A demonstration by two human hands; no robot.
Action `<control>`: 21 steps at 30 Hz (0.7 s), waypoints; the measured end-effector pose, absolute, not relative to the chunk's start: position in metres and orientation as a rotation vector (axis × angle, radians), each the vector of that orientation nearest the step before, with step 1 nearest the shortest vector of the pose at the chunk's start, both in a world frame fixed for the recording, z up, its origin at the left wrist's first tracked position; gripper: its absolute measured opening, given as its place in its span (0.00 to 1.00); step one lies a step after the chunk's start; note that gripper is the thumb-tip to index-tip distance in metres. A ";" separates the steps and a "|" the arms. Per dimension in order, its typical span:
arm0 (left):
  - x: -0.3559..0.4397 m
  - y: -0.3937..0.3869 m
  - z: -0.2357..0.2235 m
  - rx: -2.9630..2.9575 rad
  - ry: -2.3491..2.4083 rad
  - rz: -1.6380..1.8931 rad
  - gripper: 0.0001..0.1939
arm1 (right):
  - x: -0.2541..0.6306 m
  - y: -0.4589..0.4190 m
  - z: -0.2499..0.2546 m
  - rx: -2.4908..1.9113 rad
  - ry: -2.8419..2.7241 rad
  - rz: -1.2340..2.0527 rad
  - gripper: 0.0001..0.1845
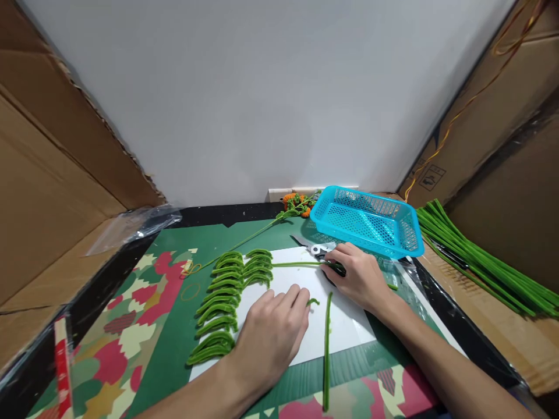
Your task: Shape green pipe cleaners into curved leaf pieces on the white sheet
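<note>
My left hand (pixel 279 323) is over the white sheet (pixel 257 308), fingers curled together. A short bent piece of green pipe cleaner (pixel 313 301) sticks out at its fingertips. My right hand (pixel 358 272) lies closed around the dark handles of small shears (pixel 318 250), whose blade points to the upper left. A straight green pipe cleaner (pixel 327 355) lies between my forearms. Another pipe cleaner (pixel 297 264) runs across the sheet toward my right hand. Left of my left hand, curved green pieces (pixel 222 299) are laid out in two columns.
A blue perforated basket (pixel 367 224) stands at the back right. Beside it lies an orange flower with a long green stem (pixel 257 233). A bundle of green pipe cleaners (pixel 484 262) rests at the far right. Cardboard walls (pixel 65 128) flank the table.
</note>
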State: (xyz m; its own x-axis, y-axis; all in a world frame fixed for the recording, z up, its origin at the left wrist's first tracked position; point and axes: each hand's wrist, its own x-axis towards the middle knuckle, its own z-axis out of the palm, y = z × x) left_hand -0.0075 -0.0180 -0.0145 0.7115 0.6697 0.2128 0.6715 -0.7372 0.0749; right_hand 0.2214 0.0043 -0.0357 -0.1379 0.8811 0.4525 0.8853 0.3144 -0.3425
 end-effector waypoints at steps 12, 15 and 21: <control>-0.008 -0.022 0.002 -2.914 -1.192 -0.111 0.07 | 0.217 0.006 -0.039 -1.548 -2.010 0.072 0.03; -0.006 -0.021 0.033 -2.998 -0.964 -0.519 0.04 | 0.214 0.008 -0.042 -1.541 -1.990 0.082 0.05; -0.045 -0.058 0.043 -3.090 -0.478 -1.113 0.09 | 0.212 0.009 -0.048 -1.531 -1.958 0.103 0.07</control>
